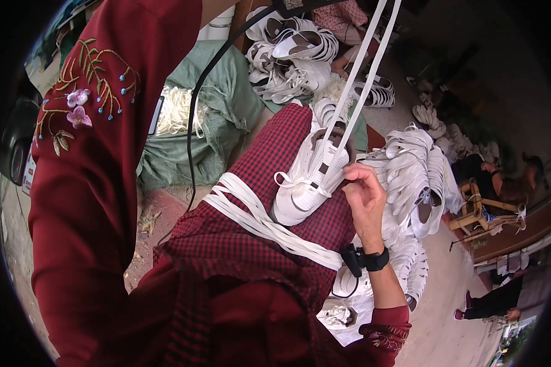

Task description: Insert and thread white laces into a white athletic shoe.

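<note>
A white sneaker (312, 177) lies on my lap, toe toward me, with a lace loop at its left side. Two long white lace strands (361, 79) rise taut from its tongue and leave the picture at the top. Beside the sneaker's right side is my right hand (366, 199), fingers curled, thumb and forefinger tips a little apart, and I see nothing between them. A black band circles that wrist. My left arm (86, 202), in a dark red embroidered sleeve, reaches up past the top edge, so its hand is out of sight.
A bundle of white laces (257, 226) lies across my checked apron (251, 159). At the left stands a green sack (226, 92) with more laces. White shoes (300, 46) are heaped ahead, others (410, 165) at my right. Other people and a wooden stool (471, 211) are farther right.
</note>
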### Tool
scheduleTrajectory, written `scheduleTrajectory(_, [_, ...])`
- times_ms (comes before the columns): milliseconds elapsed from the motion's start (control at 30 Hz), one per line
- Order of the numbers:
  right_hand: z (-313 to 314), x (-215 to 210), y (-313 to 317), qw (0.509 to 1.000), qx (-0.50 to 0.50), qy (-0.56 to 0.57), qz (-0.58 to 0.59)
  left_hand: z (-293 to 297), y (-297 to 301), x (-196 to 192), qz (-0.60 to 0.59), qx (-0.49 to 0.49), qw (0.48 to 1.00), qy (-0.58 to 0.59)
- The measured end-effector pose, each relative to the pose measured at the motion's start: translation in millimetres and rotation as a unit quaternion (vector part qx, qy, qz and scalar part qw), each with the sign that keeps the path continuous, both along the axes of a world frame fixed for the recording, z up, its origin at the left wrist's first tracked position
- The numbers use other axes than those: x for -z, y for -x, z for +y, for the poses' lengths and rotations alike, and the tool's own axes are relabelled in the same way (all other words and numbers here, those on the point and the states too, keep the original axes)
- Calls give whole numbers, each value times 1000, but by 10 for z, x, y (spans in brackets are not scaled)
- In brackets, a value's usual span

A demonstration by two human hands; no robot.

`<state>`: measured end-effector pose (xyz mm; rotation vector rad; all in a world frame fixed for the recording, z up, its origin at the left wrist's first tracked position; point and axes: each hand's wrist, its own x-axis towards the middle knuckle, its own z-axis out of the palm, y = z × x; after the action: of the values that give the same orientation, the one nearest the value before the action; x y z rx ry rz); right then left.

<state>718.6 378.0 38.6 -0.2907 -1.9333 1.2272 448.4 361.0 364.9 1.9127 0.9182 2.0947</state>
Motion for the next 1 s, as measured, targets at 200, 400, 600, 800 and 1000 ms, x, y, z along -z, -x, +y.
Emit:
scheduleTrajectory(200, [-23,27,-105,952,16,-212,-219,-39,72,102,-23,-28,999,-8])
scheduleTrajectory(400, [-7,-16,-79,940,-17,-185,-286,146,243,69,-15,29,999,31])
scheduleTrajectory(600, [-56,-125,-266,917,-157,13,-367,485,829,208,53,294,954,-8])
scheduleTrajectory(800, [-215,-74,-206,964,-29,-112,-241,357,192,341,-56,-54,991,113])
scheduleTrajectory(1000, [-142,42,-153,934,211,-229,-175,3,222,340,10,-32,998,46])
